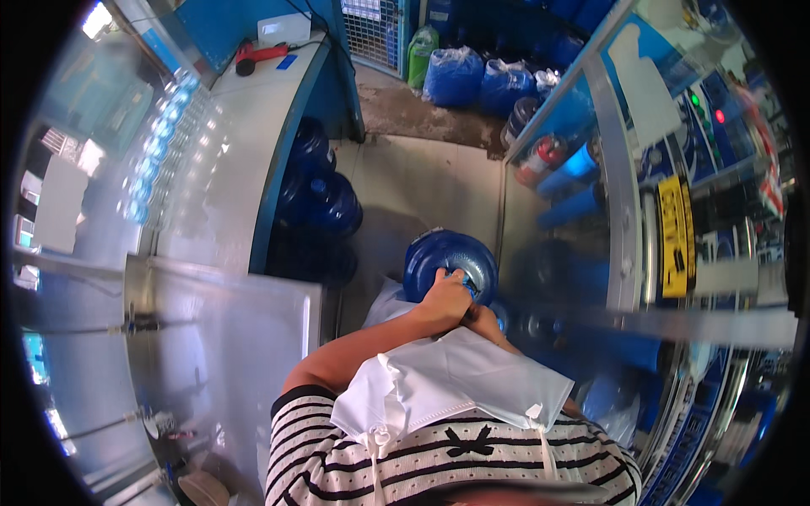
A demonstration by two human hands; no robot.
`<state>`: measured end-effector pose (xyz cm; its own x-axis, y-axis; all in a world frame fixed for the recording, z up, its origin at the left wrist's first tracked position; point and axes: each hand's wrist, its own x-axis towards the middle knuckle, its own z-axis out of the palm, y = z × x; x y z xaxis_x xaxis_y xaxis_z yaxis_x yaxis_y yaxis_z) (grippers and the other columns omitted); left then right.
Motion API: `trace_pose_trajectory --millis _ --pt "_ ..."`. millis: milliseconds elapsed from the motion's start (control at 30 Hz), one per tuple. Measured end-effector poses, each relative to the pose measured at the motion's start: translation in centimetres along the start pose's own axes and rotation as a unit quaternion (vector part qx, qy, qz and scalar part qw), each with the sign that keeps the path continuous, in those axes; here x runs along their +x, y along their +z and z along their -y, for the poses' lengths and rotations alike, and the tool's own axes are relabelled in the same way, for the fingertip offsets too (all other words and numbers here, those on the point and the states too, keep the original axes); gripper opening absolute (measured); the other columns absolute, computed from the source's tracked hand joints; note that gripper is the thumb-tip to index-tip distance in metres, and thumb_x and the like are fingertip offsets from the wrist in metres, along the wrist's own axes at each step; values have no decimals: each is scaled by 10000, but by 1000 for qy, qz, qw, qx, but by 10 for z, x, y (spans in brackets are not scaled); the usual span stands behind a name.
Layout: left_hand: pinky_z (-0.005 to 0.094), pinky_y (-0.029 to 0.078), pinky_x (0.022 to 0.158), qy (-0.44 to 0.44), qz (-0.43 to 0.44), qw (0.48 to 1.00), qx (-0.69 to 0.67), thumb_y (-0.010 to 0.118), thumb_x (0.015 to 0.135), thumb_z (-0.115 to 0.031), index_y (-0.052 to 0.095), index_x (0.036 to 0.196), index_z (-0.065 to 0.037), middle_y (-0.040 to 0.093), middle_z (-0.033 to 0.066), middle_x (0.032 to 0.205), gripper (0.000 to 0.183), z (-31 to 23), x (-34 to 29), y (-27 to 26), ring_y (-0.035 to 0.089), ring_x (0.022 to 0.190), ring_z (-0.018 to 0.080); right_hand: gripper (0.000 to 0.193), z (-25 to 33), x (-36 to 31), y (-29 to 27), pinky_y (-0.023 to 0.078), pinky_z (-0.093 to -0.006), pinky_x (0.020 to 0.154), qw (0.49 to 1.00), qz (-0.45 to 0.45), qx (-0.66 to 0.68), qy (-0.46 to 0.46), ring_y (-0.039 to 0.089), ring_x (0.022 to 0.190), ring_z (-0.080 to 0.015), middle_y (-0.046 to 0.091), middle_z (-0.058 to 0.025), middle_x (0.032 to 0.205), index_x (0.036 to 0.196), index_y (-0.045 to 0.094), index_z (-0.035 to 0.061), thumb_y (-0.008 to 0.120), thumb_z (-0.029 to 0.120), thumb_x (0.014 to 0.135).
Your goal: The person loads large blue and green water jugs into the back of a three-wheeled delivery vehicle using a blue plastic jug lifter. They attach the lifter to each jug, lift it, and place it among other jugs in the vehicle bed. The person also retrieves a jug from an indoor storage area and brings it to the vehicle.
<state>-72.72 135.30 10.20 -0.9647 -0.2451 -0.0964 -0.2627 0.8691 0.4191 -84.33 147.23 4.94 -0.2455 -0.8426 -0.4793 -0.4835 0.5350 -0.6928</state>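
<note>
A large round blue water jug (434, 257) is in front of me, its neck end turned toward me. My left hand (450, 295) is closed around the neck, with fingertips showing on top of it. Tucked just below and to the right, my right hand (481, 319) is also closed at the neck; the left hand and wrist hide most of its fingers. A white apron (447, 379) covers part of my striped top and hides what is under my forearms.
At left, a counter (228, 143) bears rows of clear plastic bottles (160, 152) and a red tool (257, 57). Blue jugs (337, 202) stand beneath it. Bagged blue containers (453, 76) line the back. A metal-framed cabinet (620, 211) with a yellow sign (675, 236) rises at right.
</note>
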Motion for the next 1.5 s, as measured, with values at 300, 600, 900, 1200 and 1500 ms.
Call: trace_pose_trajectory --millis 300,600,900,1200,1500 --pt "519 379 848 30 -35 998 45 662 663 -203 725 752 -60 676 99 818 180 204 176 -97 503 1078 306 398 58 255 -98 481 -432 734 999 -39 25 4 637 900 -396 656 -242 902 987 650 35 621 395 818" --pt "457 389 877 39 -4 993 113 664 662 -197 726 756 -43 678 107 850 190 353 322 -224 503 1093 289 334 174 440 -218 488 -355 755 994 -40 91 -49 673 889 -253 690 -174 917 1027 641 23 680 277 813" --pt "430 367 729 -112 -93 988 48 614 690 -174 697 665 -53 645 72 753 149 555 467 -297 509 966 278 398 247 727 -324 486 -430 756 972 45 -32 -227 628 919 -391 653 -224 918 1031 643 56 622 380 800" --pt "449 361 761 -274 -133 952 2 653 685 -233 722 725 -112 669 25 774 145 735 542 -351 496 1010 244 266 356 941 -355 490 -462 711 966 146 -123 -174 635 829 -392 657 -212 841 912 672 46 642 267 766" --pt "480 353 766 -355 -204 912 8 696 604 -180 698 694 -123 630 36 733 107 904 557 -423 498 964 249 243 474 1124 -337 500 -404 709 944 224 -84 -228 678 815 -317 681 -202 858 936 655 -18 647 166 778"
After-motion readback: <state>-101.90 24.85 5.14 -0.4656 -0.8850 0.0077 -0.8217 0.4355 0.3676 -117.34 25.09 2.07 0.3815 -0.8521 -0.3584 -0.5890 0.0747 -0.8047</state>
